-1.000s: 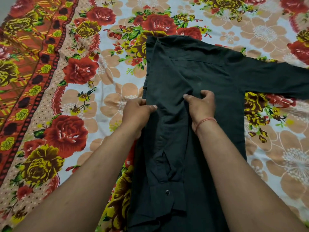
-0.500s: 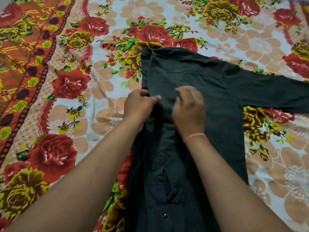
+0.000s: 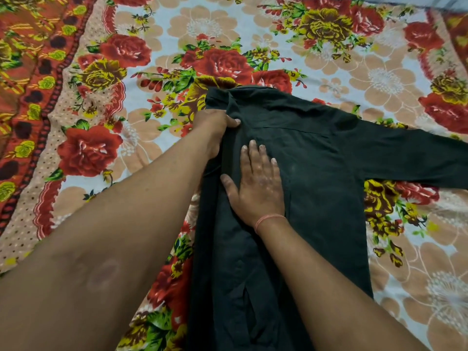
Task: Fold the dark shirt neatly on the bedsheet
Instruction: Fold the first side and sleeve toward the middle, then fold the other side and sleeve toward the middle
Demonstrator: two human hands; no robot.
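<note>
The dark shirt (image 3: pixel 316 158) lies back-up on the flowered bedsheet (image 3: pixel 131 138), collar at the far end. Its left side is folded in over the middle, and the folded sleeve runs down toward me. The other sleeve stretches out flat to the right edge. My left hand (image 3: pixel 215 130) grips the folded left edge of the shirt near the shoulder, thumb on top. My right hand (image 3: pixel 255 186), with a red thread at the wrist, lies flat with fingers spread on the folded layer, pressing it down.
The bedsheet has a red and orange patterned border (image 3: pixel 27 102) running along the left side. Light floral cloth surrounds the shirt at the far side and to the right.
Both hands have slid up the folded edge toward the collar. My right hand went from pinching the cloth to lying flat on it. The view has shifted so the shirt sits lower in frame.
</note>
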